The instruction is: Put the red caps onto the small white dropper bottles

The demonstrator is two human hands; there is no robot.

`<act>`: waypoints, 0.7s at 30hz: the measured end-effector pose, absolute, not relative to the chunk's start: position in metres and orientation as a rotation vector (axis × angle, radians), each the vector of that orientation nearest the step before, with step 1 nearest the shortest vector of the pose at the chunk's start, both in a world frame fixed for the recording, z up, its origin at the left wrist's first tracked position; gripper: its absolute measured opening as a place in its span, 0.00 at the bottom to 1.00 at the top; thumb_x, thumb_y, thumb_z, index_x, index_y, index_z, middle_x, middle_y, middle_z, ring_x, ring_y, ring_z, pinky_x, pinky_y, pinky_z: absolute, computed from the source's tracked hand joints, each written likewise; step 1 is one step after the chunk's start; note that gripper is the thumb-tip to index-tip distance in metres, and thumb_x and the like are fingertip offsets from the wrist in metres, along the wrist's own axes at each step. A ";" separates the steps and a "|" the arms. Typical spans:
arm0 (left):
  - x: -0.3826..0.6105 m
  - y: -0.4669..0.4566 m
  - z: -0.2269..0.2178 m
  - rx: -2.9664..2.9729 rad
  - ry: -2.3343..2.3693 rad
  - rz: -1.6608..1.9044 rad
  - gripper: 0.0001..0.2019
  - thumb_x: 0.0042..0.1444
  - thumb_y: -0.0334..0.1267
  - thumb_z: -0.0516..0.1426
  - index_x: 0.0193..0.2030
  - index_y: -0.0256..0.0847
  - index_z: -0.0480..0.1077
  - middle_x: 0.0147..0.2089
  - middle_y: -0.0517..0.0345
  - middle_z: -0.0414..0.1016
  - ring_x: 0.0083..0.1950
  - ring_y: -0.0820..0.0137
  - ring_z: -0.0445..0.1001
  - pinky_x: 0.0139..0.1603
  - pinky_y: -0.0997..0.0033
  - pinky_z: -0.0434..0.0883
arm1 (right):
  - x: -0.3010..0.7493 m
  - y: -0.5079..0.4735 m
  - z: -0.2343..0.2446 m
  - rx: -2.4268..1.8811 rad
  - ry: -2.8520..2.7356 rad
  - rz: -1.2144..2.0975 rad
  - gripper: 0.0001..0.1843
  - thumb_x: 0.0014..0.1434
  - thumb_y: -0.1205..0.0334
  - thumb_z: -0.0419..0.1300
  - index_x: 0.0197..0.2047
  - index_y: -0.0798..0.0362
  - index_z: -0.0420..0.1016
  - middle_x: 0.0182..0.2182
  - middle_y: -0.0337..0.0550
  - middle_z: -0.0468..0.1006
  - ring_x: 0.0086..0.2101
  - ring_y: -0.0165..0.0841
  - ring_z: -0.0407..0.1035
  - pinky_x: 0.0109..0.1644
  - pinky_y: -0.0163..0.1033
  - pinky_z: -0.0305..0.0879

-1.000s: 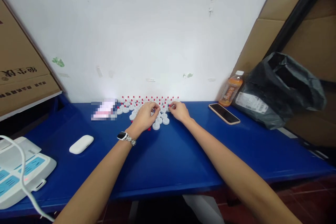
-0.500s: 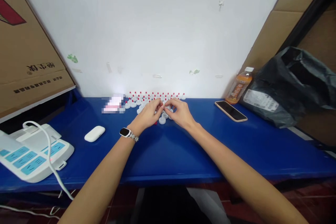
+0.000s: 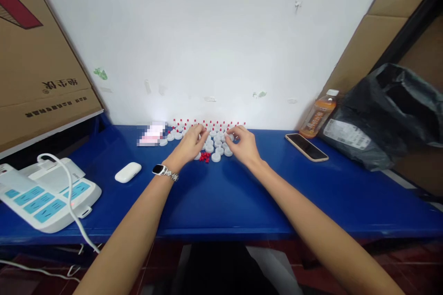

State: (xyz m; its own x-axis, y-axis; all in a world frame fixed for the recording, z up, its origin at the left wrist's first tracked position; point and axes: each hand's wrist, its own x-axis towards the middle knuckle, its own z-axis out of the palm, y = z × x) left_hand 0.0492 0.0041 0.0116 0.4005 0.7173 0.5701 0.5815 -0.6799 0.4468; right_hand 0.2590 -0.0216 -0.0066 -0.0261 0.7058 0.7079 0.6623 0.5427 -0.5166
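Many small white plastic caps (image 3: 216, 157) are gathered on the blue table near the wall, several at the back topped with red tips (image 3: 224, 123). A small pile of loose red tips (image 3: 204, 157) lies at the front of the group. My left hand (image 3: 192, 143), wearing a watch, hovers over the left side of the caps, thumb and fingers curved and apart, nothing visible in it. Over the right side, my right hand (image 3: 245, 145) has its thumb and fingertips closed around a white cap, partly hidden by the fingers.
To the left are a white earbud case (image 3: 128, 172), a power strip (image 3: 51, 198) with a cable, and a blurred pink-white item (image 3: 152, 133). To the right stand a phone (image 3: 306, 147), an orange drink bottle (image 3: 317, 114) and a black plastic bag (image 3: 374, 115). A white wall (image 3: 214, 46) rises behind.
My hands, whose fingertips met over the caps, have separated, left hand to the left and right hand to the right. The red pile and more white caps now show between them.
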 end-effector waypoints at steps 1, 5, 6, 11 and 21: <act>0.049 0.007 0.008 2.501 1.104 1.081 0.10 0.68 0.42 0.51 0.38 0.40 0.66 0.37 0.55 0.72 0.38 0.67 0.69 0.42 0.66 0.66 | 0.262 -0.019 -0.008 -1.163 -1.672 0.065 0.07 0.58 0.62 0.60 0.38 0.52 0.78 0.38 0.44 0.80 0.34 0.35 0.73 0.42 0.40 0.70; 0.049 0.013 0.000 2.527 1.018 0.888 0.05 0.62 0.38 0.57 0.40 0.40 0.73 0.41 0.54 0.76 0.44 0.64 0.72 0.48 0.64 0.67 | 0.268 -0.014 -0.007 -1.215 -1.580 0.148 0.07 0.56 0.60 0.61 0.36 0.52 0.78 0.34 0.42 0.82 0.35 0.36 0.75 0.43 0.41 0.69; 0.048 0.013 0.000 2.527 1.015 0.845 0.06 0.61 0.38 0.57 0.39 0.40 0.74 0.40 0.54 0.77 0.44 0.64 0.72 0.48 0.64 0.67 | 0.269 -0.015 -0.006 -1.228 -1.576 0.171 0.07 0.56 0.60 0.61 0.35 0.52 0.78 0.34 0.42 0.82 0.35 0.35 0.75 0.42 0.40 0.69; 0.039 0.012 0.004 2.539 1.105 0.776 0.11 0.60 0.43 0.58 0.44 0.41 0.78 0.38 0.54 0.77 0.41 0.64 0.73 0.45 0.63 0.67 | 0.276 -0.014 -0.005 -1.304 -1.578 0.210 0.08 0.55 0.59 0.60 0.33 0.53 0.78 0.33 0.43 0.81 0.34 0.35 0.73 0.41 0.40 0.67; 0.058 0.004 -0.001 2.513 1.045 0.907 0.11 0.64 0.42 0.53 0.38 0.40 0.74 0.36 0.54 0.76 0.39 0.65 0.71 0.44 0.64 0.67 | 0.293 0.002 -0.024 -1.503 -1.591 0.302 0.05 0.53 0.62 0.60 0.31 0.53 0.76 0.25 0.39 0.78 0.27 0.32 0.71 0.34 0.36 0.62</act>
